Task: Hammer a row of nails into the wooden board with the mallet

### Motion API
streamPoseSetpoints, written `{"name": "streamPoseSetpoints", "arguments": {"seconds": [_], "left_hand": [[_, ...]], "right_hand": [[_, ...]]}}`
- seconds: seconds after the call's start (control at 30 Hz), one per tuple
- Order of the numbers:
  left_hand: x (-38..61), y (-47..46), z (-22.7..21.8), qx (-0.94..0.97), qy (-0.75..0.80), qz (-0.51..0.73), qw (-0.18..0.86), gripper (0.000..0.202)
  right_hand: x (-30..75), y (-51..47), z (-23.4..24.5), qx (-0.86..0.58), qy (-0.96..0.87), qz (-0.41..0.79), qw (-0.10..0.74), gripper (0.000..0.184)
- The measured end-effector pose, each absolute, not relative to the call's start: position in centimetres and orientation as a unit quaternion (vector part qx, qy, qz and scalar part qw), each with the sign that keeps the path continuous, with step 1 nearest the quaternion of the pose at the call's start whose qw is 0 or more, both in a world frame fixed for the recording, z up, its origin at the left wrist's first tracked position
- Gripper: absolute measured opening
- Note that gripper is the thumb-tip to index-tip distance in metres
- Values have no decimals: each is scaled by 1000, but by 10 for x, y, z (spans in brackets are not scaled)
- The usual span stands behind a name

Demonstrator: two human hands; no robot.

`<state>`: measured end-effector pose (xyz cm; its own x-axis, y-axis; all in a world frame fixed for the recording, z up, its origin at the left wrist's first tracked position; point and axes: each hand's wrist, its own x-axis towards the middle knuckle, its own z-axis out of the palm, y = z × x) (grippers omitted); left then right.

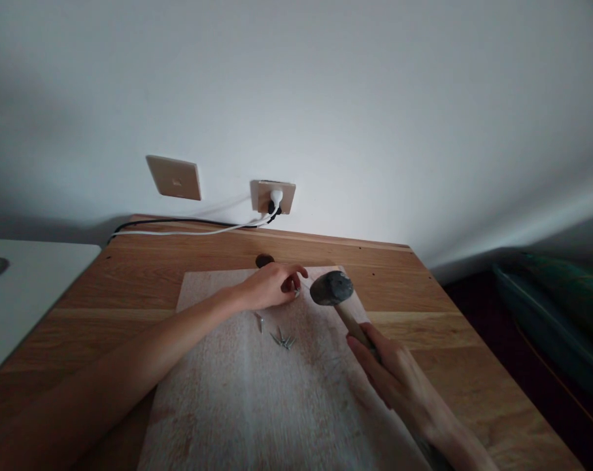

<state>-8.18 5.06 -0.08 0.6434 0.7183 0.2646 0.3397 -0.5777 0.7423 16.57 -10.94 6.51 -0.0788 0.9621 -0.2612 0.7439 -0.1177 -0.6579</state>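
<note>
My right hand (389,366) is wrapped round the wooden handle of a mallet (331,288), whose dark, stubby head is raised over the board. To its left, my left hand (274,286) is closed in a pinch on a small shiny nail (297,294) near the board's far edge. Whether this piece is a nail or a screw is hard to tell. Nearer to me, a loose pile of several similar nails (283,339) lies on the pale wooden board (257,405). A single nail (261,323) is apart from them, just below my left wrist.
The board lies on a brown wooden table (423,327) against a white wall. A wall socket (286,196) holds plugs, with a black cable (178,221) and a white one along the table's back. A round dark hole (264,260) is behind my left hand. A white surface (36,281) adjoins at left.
</note>
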Motion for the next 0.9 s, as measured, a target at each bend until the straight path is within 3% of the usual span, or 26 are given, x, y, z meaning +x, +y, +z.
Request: {"name": "streamPoseSetpoints", "arguments": {"seconds": [0.6, 0.9], "left_hand": [[-83, 52, -2, 836, 304, 291, 352, 56], [-83, 53, -3, 848, 287, 301, 329, 49]], "right_hand": [[155, -85, 65, -629, -708, 304, 107, 33], [154, -86, 69, -634, -702, 304, 115, 33]]}}
